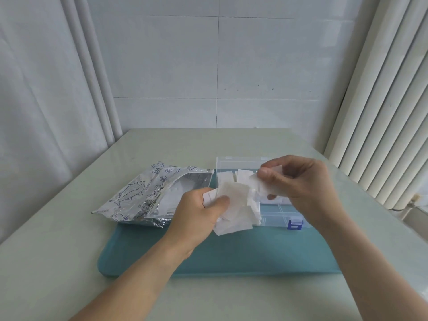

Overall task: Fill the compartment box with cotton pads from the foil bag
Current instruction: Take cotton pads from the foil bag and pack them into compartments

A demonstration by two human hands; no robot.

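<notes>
Holding a messy bunch of cotton pads [234,205], the left hand [203,214] had its thumb clamped over the stack and its fingers curled underneath, right above the near-left corner of the compartment box [275,212]. The pads fanned out in all directions, a few drooping down toward the teal mat [231,256]. The right hand [298,181] was pinching a single pad [266,184] between thumb and fingertips, pretty much touching the top of the bunch, and it hovered over the middle of the box.

The box itself was clear plastic with a blue latch [295,224] on its near edge, sitting on the right half of the mat. A couple more white pads [243,176] showed at the back of it, though how many compartments were filled was hard to make out behind the hands.

Just left of the box lay the foil bag [148,195], silver with a fish drawing printed on it, mouth gaping toward the box and more white pads visible inside. It sat partly on the mat, partly on the pale table [69,228]. White tiled wall [217,66] behind everything.
</notes>
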